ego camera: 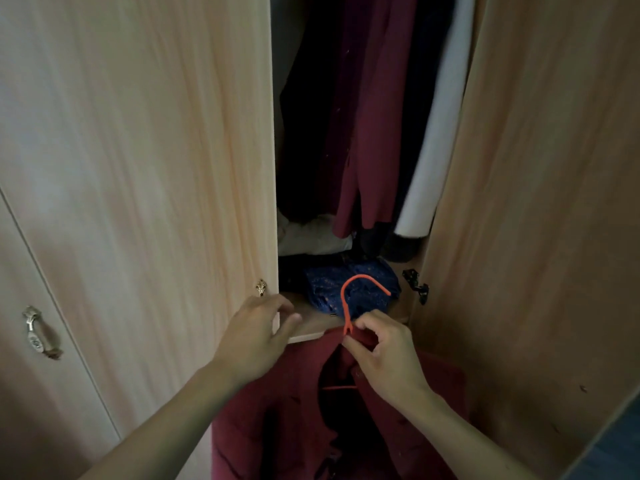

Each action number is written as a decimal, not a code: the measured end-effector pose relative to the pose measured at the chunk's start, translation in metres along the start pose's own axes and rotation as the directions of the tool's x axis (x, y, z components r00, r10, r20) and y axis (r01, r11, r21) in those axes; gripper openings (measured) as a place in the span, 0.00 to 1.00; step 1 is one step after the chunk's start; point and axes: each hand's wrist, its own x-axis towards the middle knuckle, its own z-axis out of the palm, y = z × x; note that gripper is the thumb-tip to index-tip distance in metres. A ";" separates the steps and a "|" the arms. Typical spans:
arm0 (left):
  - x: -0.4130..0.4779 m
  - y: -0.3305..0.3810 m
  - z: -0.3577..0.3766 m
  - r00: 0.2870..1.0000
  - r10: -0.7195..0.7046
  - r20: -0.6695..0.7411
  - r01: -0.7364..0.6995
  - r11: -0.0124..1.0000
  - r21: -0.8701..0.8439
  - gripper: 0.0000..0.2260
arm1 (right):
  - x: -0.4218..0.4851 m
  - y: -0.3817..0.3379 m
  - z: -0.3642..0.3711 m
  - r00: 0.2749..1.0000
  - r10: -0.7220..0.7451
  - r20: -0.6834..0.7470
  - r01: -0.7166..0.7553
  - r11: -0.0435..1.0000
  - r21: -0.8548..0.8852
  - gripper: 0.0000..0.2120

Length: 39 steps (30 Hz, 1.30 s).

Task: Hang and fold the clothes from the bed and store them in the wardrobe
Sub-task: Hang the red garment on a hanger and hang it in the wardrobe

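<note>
In front of the open wardrobe (284,81), the right hand (384,355) pinches the neck of an orange hanger (345,313) between thumb and curled fingers, just below its hook. A dark red garment (277,427) hangs on this hanger and drops out of the bottom of the view, below and in front of the wardrobe shelf (311,329). The hook stands upright in front of a blue patterned cloth (329,289) that lies bundled on the shelf.

The left hand (256,337) holds nothing. Its fingers are loose and slightly bent, their tips at the edge of the left door (156,168), just below a small gold knob (261,287).

Inside, a red garment (367,133) hangs between a dark garment (304,133) on the left and a white one (436,150) on the right. Folded pale clothes (311,237) are stacked under the dark garment, behind the blue cloth. The right door (536,202) stands wide open, with a dark hinge (417,285) at its inner edge. Far left, another door carries a silver handle (38,332).
</note>
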 end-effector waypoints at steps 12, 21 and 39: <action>0.052 -0.044 0.011 0.956 0.085 0.281 -0.268 0.645 0.715 0.20 | -0.003 -0.011 0.023 0.999 0.023 0.042 -0.020 0.997 -0.070 0.10; 0.106 -0.047 0.025 0.866 -0.056 0.496 -0.465 0.274 0.842 0.33 | 0.003 -0.026 0.015 1.000 0.002 -0.016 -0.005 0.980 -0.201 0.09; 0.051 -0.014 0.026 0.872 -0.079 0.483 -0.470 0.138 0.872 0.23 | -0.023 -0.035 -0.017 0.985 -0.015 -0.173 -0.015 0.985 -0.171 0.11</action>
